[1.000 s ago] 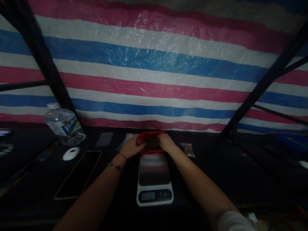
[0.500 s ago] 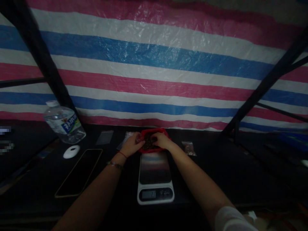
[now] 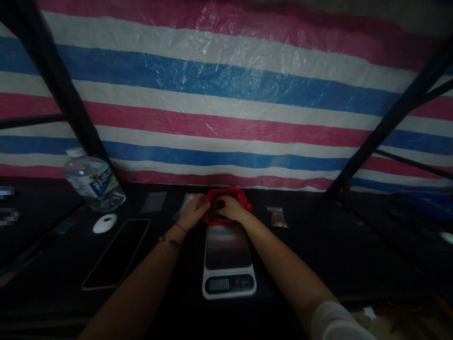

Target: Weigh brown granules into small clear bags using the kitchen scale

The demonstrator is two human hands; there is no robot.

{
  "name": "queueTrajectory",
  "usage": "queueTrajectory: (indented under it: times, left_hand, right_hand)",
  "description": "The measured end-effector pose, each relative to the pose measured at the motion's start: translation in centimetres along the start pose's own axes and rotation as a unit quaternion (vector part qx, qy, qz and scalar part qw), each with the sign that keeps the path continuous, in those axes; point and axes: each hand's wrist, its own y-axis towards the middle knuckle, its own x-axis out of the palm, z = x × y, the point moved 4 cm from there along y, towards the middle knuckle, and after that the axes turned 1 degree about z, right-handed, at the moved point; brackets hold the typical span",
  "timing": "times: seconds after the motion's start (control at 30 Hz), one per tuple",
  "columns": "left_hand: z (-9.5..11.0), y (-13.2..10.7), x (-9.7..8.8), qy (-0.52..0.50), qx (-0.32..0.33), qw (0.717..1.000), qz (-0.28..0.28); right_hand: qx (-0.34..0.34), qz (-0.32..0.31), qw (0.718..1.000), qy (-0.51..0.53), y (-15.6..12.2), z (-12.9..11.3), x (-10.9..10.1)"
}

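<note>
A red plastic bag lies spread behind the kitchen scale, with small dark brown bits inside it. My left hand is closed on the bag's left edge, its thumb toward the opening. Inside the bag, my right hand has its fingers bent down among the bits; the fingertips are hidden, so what they pinch cannot be made out. Just beyond my left hand is a clear plastic bag, partly covered. The scale's plate is bare, and its display is too faint to read.
To the right sits a small zip bag with brownish contents. On the left are a flat clear zip bag, a phone, a white mouse and a large water bottle. Striped sheeting hangs behind, between dark metal posts.
My right hand has shifted slightly left and deeper into the red bag. My left hand stays at the bag's edge, its thumb drawn back a little. Fewer of the dark bits show.
</note>
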Motion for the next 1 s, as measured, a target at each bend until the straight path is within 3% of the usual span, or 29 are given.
queueTrajectory:
  times: [0.2, 0.33, 0.47, 0.63, 0.7, 0.83, 0.9, 1.0]
  left_hand:
    - [0.1, -0.1, -0.9, -0.012, -0.016, 0.999, 0.05]
    - [0.3, -0.2, -2.4, 0.027, -0.048, 0.995, 0.087]
    - [-0.1, -0.2, -3.2, 0.105, -0.098, 0.987, 0.068]
    - [0.3, -0.2, -2.6, 0.116, -0.075, 0.99, -0.003]
    - [0.6, -0.2, -2.4, 0.09, -0.058, 0.994, 0.01]
    - [1.0, -0.2, -3.0, 0.054, -0.035, 0.993, 0.094]
    - [1.0, -0.2, -3.1, 0.051, -0.032, 0.996, 0.064]
    - [0.9, -0.3, -2.7, 0.048, -0.032, 0.997, -0.053]
  right_hand:
    - [0.027, 0.044, 0.985, 0.167, -0.6, 1.1, -0.6]
    - [0.037, 0.077, 0.974, 0.211, -1.4, 1.9, -1.7]
    - [0.048, 0.065, 0.985, 0.154, -2.2, 1.9, -2.2]
    - [0.046, 0.059, 0.995, 0.072, -3.0, 1.5, -2.8]
    - [0.047, 0.063, 0.996, 0.044, -3.2, 1.5, -3.1]
    - [0.028, 0.043, 0.998, -0.027, -3.3, 1.5, -3.9]
    - [0.01, 0.01, 0.998, -0.062, -3.2, 1.4, -4.0]
    - [-0.015, -0.037, 0.994, -0.106, -3.1, 0.9, -3.8]
